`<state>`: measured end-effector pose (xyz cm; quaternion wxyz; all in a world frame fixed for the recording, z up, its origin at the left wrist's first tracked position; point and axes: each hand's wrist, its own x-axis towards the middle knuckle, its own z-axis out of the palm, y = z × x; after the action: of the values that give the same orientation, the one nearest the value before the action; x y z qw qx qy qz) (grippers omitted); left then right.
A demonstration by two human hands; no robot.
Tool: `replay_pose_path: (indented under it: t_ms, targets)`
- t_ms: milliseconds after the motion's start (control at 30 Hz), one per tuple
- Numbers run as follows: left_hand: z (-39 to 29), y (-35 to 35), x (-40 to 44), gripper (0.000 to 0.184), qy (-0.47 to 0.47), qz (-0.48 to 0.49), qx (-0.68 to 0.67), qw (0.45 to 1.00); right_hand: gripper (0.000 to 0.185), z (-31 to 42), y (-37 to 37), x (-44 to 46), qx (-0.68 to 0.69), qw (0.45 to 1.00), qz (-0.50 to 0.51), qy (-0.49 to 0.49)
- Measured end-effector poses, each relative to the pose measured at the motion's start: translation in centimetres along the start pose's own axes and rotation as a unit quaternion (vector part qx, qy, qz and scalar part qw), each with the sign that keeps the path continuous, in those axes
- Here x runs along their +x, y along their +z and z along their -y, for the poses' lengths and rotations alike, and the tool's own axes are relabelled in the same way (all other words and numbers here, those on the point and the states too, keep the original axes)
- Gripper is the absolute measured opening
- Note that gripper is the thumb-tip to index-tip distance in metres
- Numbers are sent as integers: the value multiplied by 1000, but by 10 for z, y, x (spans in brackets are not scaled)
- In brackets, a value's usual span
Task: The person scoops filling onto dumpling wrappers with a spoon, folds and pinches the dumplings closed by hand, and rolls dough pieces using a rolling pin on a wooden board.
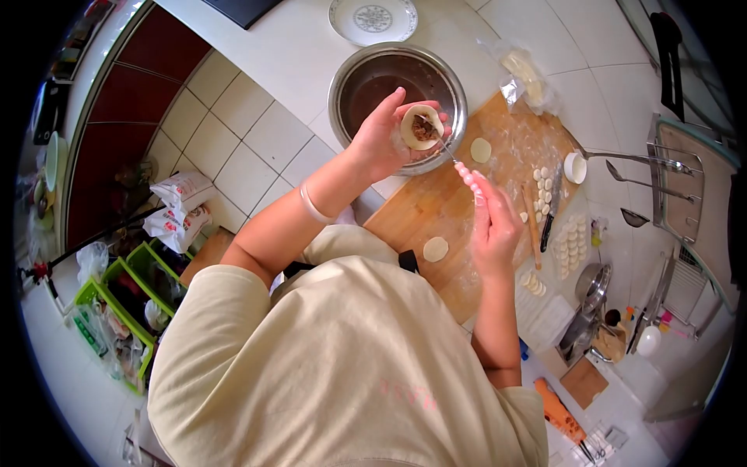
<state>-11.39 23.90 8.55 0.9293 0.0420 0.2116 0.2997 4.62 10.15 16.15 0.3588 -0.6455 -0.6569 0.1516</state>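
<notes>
My left hand (383, 134) cradles a round dumpling wrapper (410, 138) over the rim of a steel bowl (339, 93). A clump of brown filling (424, 128) sits in the middle of the wrapper. My right hand (496, 226) is closed around a spoon with a pink beaded handle (468, 177), and its tip touches the filling. Below my hands lies a wooden board (412, 218) dusted with flour. Two flat wrappers rest on it, one near the bowl (481, 150) and one near my body (436, 249).
Small dough pieces (542, 187), a rolling pin (534, 226) and a black-handled knife (549, 226) lie at the board's right. Beyond them sit rows of pale dumplings (572, 245). A patterned plate (373, 20) stands behind the bowl, a plastic bag of dough (525, 78) behind the board.
</notes>
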Motion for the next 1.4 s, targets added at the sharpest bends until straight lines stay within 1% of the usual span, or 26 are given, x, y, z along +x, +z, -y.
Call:
replay_pose_path:
  t_ms: [67, 133, 200, 333, 400, 433, 500, 633, 700, 733, 800, 833, 867, 900, 933, 967, 1033, 1100, 1167, 1233, 1267, 1300, 1333, 1367, 1400]
  targets:
    - [0, -5, 0, 58, -7, 21, -24, 999, 22, -2, -6, -1, 17, 1000, -6, -5]
    - [-2, -4, -2, 58, -9, 11, -34, 999, 21, -2, -12, 0, 33, 999, -13, -9]
    - [-4, -2, -3, 58, -11, 1, -44, 999, 21, -2, -15, 2, 29, 1000, 7, 5]
    - [-4, -1, -5, 59, -29, 24, -67, 997, 21, -2, -12, 1, 23, 1000, 16, 9]
    - [-5, -3, -6, 59, -30, 27, -76, 996, 20, -3, -13, 2, 73, 997, -14, -5]
    - [-5, -5, -6, 59, -34, 28, -77, 996, 20, -3, -13, 2, 75, 997, -12, -6]
    - [-4, -4, -7, 59, -42, 32, -77, 996, 20, -3, -14, 0, 57, 998, 30, 20]
    - [-4, -5, -8, 58, -42, 31, -70, 996, 20, -8, -10, 0, 91, 996, 19, 12]
    - [-2, -10, -8, 58, -44, 37, -71, 996, 20, -8, -6, 0, 82, 995, 54, 5]
    - [-2, -13, -9, 56, -40, 39, -73, 996, 20, -8, -2, 2, 81, 995, 53, 6]
    - [-3, -24, -12, 54, -35, 40, -75, 996, 19, -11, 11, 12, 185, 982, -18, 31]
    - [-3, -32, -12, 52, -8, -3, -51, 999, 19, -14, 18, 16, 187, 982, -19, 31]
    - [-3, -39, -13, 50, 16, -44, -26, 999, 18, -20, 25, 18, 151, 985, -6, 80]
    - [-2, -46, -14, 50, 13, -44, -23, 999, 18, -29, 33, 21, 114, 985, 8, 129]
    - [-2, -53, -15, 48, 22, -46, -27, 998, 19, -57, 50, 19, 22, 996, 34, 74]
    - [-3, -57, -15, 46, 35, -50, -32, 998, 19, -67, 61, 16, 22, 996, 32, 74]
    - [-7, -45, -24, 47, 38, -54, -33, 997, 19, -75, 81, 12, -136, 983, 122, 30]
    - [-12, -29, -32, 44, 44, -90, -51, 994, 21, -82, 91, 7, -137, 980, 142, 34]
    - [-16, -20, -40, 46, 46, -75, -53, 995, 23, -84, 92, 4, -142, 976, 163, 39]
    - [-18, -10, -47, 49, 44, -61, -56, 996, 33, -53, 73, 18, -160, 986, 31, -45]
    - [-18, -2, -50, 50, 32, -34, -53, 997, 33, -37, 64, 24, -161, 986, 31, -43]
    - [-16, 4, -52, 51, 20, -8, -51, 998, 38, -22, 55, 31, -135, 984, 15, -115]
    - [-13, 10, -52, 51, 16, -5, -51, 999, 44, -15, 50, 33, -112, 976, -3, -185]
    - [-9, 14, -52, 52, -10, 14, -54, 998, 44, -14, 49, 32, -117, 976, -6, -182]
    - [-6, 20, -53, 52, -36, 33, -56, 997, 44, -12, 48, 31, -97, 969, -10, -225]
